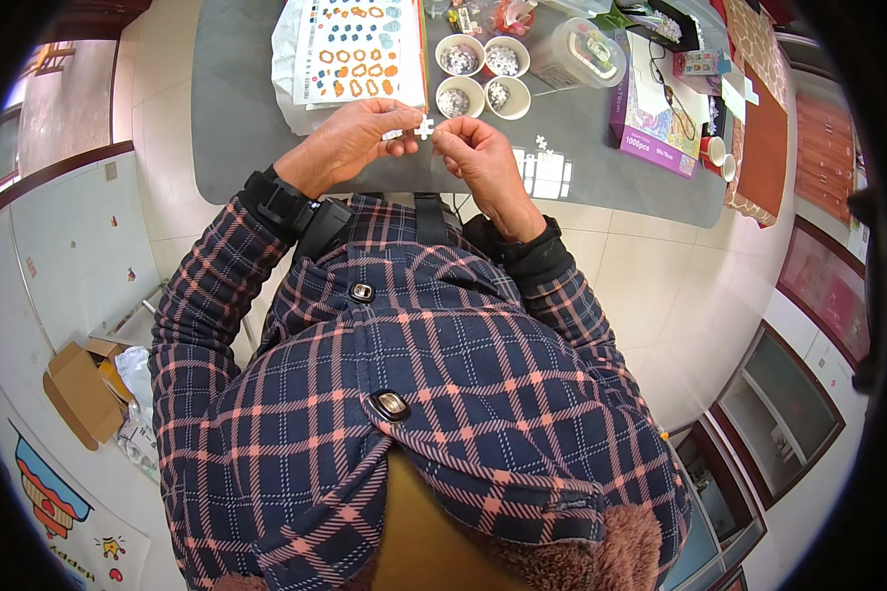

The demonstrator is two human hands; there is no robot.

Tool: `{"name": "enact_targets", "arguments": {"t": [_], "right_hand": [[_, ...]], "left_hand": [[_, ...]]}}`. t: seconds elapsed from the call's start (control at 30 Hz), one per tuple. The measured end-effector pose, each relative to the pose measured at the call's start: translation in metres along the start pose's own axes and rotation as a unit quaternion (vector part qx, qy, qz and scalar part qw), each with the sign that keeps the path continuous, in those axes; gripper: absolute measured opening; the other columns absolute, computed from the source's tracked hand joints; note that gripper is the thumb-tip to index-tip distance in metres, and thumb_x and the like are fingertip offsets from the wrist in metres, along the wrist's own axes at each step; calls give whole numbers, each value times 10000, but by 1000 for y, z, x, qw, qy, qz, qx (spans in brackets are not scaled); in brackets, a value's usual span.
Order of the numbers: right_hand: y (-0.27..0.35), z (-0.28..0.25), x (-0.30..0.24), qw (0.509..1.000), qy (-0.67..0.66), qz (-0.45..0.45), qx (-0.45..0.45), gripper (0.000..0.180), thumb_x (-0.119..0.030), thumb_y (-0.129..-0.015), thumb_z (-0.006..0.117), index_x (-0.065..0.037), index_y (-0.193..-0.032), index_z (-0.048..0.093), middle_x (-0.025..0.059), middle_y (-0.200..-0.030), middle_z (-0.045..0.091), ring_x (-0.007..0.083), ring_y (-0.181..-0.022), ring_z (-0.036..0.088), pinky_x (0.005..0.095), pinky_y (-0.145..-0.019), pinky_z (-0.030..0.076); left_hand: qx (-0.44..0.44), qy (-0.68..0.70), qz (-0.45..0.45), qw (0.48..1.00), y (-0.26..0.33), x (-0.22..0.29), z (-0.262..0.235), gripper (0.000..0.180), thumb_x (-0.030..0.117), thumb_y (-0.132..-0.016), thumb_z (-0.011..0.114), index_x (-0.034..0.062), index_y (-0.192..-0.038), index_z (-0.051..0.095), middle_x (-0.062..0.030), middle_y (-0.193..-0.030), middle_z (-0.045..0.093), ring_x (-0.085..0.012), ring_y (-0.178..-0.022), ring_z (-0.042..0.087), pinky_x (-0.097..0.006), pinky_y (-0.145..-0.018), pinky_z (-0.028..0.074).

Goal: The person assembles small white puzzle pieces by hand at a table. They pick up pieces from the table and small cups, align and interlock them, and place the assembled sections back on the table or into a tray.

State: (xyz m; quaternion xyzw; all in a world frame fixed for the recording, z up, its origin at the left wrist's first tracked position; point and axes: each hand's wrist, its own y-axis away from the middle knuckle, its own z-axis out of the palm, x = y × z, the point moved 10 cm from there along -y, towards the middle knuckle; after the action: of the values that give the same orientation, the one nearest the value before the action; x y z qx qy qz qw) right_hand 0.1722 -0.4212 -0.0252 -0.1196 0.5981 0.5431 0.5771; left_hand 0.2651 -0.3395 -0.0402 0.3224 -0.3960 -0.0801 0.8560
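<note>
Over the near edge of the grey table, my left hand [355,145] is closed on small white jigsaw puzzle pieces. One puzzle piece [424,128] juts out past its fingertips, white side showing. Just right of that piece, my right hand [490,169] has thumb and forefinger pinched together. Whether those fingertips grip a piece or only touch the jutting one cannot be made out. A couple of loose pieces [542,144] lie on the table to the right of my right hand.
Several paper cups of puzzle pieces [460,56] stand beyond my hands. Left of them lies a printed sheet [357,54] with coloured shapes. A clear plastic tub [574,59], a purple puzzle box [653,148] and eyeglasses [672,97] are to the right.
</note>
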Motion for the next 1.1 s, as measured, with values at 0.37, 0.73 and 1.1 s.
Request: {"name": "enact_targets", "arguments": {"t": [0.37, 0.73, 1.1], "right_hand": [[-3, -1, 2, 1000, -10, -6, 2, 120, -160, -875, 643, -41, -875, 625, -25, -740, 591, 29, -624, 491, 173, -563, 384], [-14, -28, 7, 997, -46, 8, 67, 120, -138, -889, 613, -36, -826, 605, 19, -691, 606, 37, -504, 451, 170, -456, 326], [-43, -140, -11, 977, 25, -47, 207, 120, -86, -810, 594, 11, -746, 623, 52, -662, 619, 66, -482, 473, 202, -450, 358]], "left_hand": [[2, -7, -3, 1000, -1, 1, 1, 192, 210, -901, 628, 35, -977, 607, -37, -866, 615, -111, -763, 593, -205, -647, 453], [7, -12, -8, 1000, 8, 6, 4, 266, 185, -938, 545, -12, -1111, 589, -82, -995, 616, -148, -830, 604, -231, -705, 480], [-17, 16, -6, 1000, 13, 13, -4, 324, 134, -981, 446, -60, -1233, 507, -128, -1074, 609, -157, -835, 629, -241, -767, 518]]}}
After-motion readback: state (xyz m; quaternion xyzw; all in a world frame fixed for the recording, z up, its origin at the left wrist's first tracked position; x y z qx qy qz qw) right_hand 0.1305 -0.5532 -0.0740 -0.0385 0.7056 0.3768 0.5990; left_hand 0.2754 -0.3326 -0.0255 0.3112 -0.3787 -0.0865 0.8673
